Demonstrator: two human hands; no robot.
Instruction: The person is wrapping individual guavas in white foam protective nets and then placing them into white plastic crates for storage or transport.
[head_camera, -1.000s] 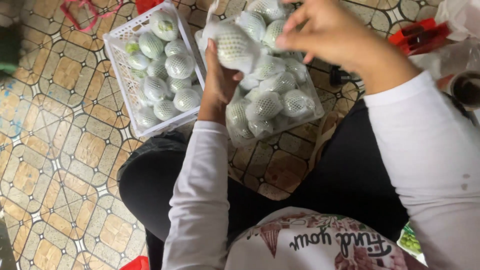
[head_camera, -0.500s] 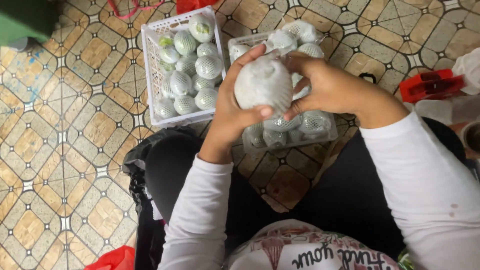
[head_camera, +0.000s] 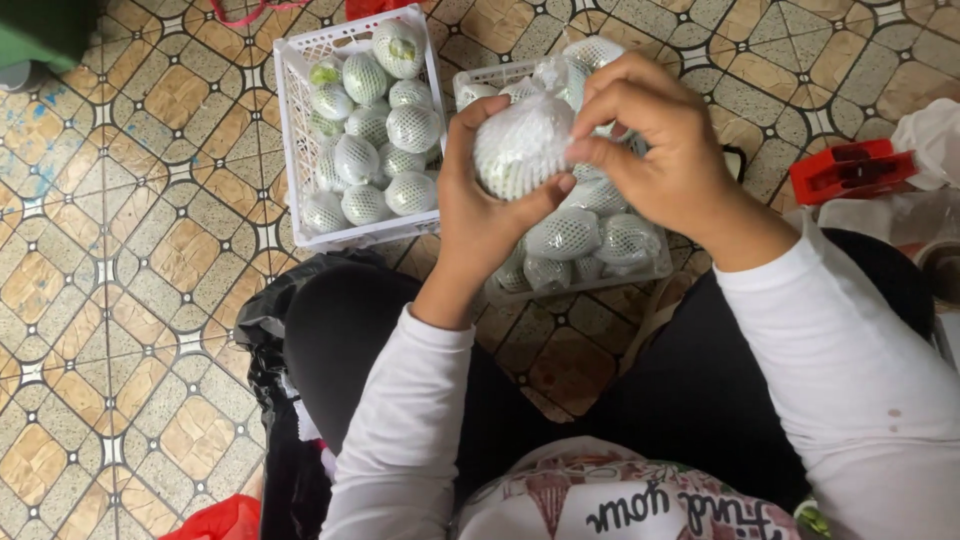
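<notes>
Tiles (head_camera: 120, 230) in brown and tan are filling the left of my view, with a green container's corner (head_camera: 40, 30) poking in at the top left and a scrap of red plastic (head_camera: 225, 520) showing at the bottom edge. Next along, a white lattice crate (head_camera: 290, 150) is sitting on the floor, packed with green fruits in white foam netting (head_camera: 385, 160). Just beside it a second, clearer crate (head_camera: 600, 285) is holding more of the same netted fruits. Above that crate I am seeing the left hand (head_camera: 480, 215) cupping one netted fruit (head_camera: 522, 145) from below, thumb and fingers curled and clamped on it. The right hand (head_camera: 655, 155) is pinching the netting at the fruit's top right, fingertips together on the mesh. That fruit is looking pale green through the net, possibly with thin clear film over it, though blur is making that uncertain. Far right, a red box (head_camera: 850, 170) is lying beside white plastic bags (head_camera: 930, 135).
</notes>
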